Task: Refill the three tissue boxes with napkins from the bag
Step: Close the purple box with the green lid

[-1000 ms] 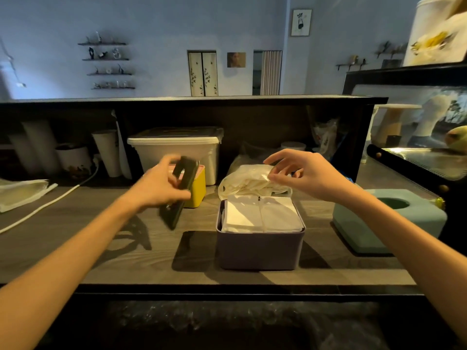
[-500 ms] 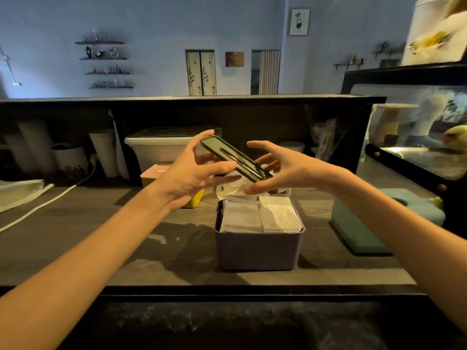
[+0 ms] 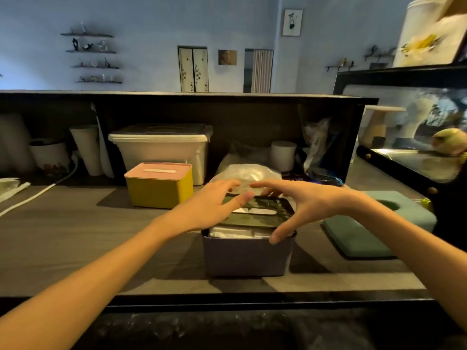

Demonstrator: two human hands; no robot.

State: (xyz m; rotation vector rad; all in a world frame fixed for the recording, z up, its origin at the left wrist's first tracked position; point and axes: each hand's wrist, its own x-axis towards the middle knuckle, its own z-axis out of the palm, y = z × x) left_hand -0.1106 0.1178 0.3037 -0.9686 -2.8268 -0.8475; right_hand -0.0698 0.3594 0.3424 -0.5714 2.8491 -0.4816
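Both hands meet over a dark lid (image 3: 257, 210) that lies tilted on top of a purple box (image 3: 246, 256) at the middle of the bench (image 3: 75, 236). The left hand (image 3: 209, 208) rests on the lid's left part with fingers almost straight, the thumb lying across its top. The right hand (image 3: 300, 205) is spread wide over the right side, fingers reaching to the lid's far edge and the thumb at its near right corner, at the box rim. White napkins (image 3: 232, 232) fill the box to the brim and show under the lid's raised near edge, so the lid is not yet seated. The lid looks thin, stiff and light, best held by its outer edges and pressed down evenly at the corners; the soft napkins will likely give under it. The box looks rigid and light, and may slide if pushed sideways. Just behind the box sits the crumpled clear plastic bag (image 3: 246, 173). Left of the box and further back stands a yellow box (image 3: 159, 190) with a pink lid on. Right of the box a teal box (image 3: 379, 223) lies on the bench, well apart. Bare bench lies to the box's left and front, giving open room; the bench's near edge runs just in front of the box.
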